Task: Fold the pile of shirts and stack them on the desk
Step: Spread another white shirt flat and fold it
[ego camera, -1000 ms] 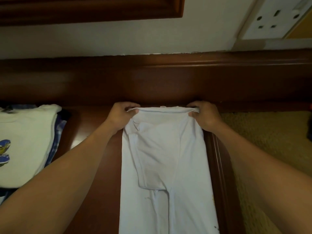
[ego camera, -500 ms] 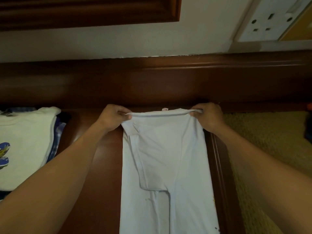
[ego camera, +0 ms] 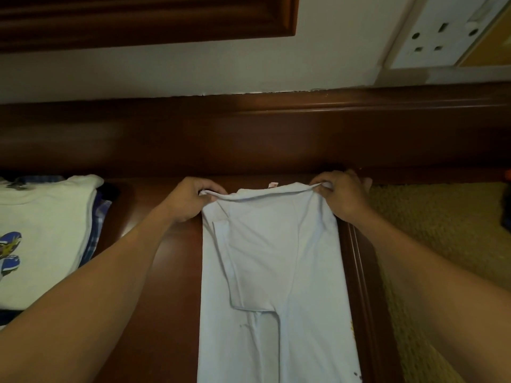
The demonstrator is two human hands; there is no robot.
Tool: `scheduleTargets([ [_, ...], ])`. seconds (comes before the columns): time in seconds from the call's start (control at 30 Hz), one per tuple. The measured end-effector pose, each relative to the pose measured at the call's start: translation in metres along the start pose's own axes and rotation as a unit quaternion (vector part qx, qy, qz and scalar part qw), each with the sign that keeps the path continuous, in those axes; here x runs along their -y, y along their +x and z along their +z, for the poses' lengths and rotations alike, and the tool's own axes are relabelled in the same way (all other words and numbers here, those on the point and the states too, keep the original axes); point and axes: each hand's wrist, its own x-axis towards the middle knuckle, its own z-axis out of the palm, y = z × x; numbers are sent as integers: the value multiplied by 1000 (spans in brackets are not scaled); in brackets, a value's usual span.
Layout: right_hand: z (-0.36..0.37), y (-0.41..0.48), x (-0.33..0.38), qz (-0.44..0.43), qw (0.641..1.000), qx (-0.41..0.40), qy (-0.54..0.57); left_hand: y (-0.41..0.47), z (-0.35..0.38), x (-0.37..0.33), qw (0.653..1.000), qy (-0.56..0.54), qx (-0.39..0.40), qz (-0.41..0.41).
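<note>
The white shirt, folded into a long strip with one sleeve turned in, lies lengthwise on the counter; its far edge is raised at both corners. The left hand and right hand each have the grip closed in a pinch on that edge.

Probable hazards, greatest first:
- The strip's right side runs just beside the counter's right rim, so a pull biased rightward could drag cloth over the rim toward the carpet.
- Unequal lift at the two corners would skew the fold.
- Slack cloth could let the turned-in sleeve slide out.

Surroundings: a dark polished wooden counter with a raised back rail against a pale wall. The tan carpet lies to the right. A stack of folded shirts sits at the counter's left end, well apart from the strip. A white wall socket is at upper right.
</note>
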Motion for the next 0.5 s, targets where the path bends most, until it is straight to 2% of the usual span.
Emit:
scheduleTargets([
  [0.13, 0, -3, -5, -7, 998, -8, -60, -2, 5, 3, 1000, 8, -2, 20],
  [0.27, -13, -3, -4, 3, 994, -17, -111, 0, 0, 9, 997, 2, -78, -8],
  [0.4, -28, 1, -8, 33, 998, 19, -45, -3, -6, 12, 991, -15, -121, -47],
  [0.5, -24, 2, -7, 44, 999, -20, -20, -3, -7, 15, 986, -3, -161, -52],
])
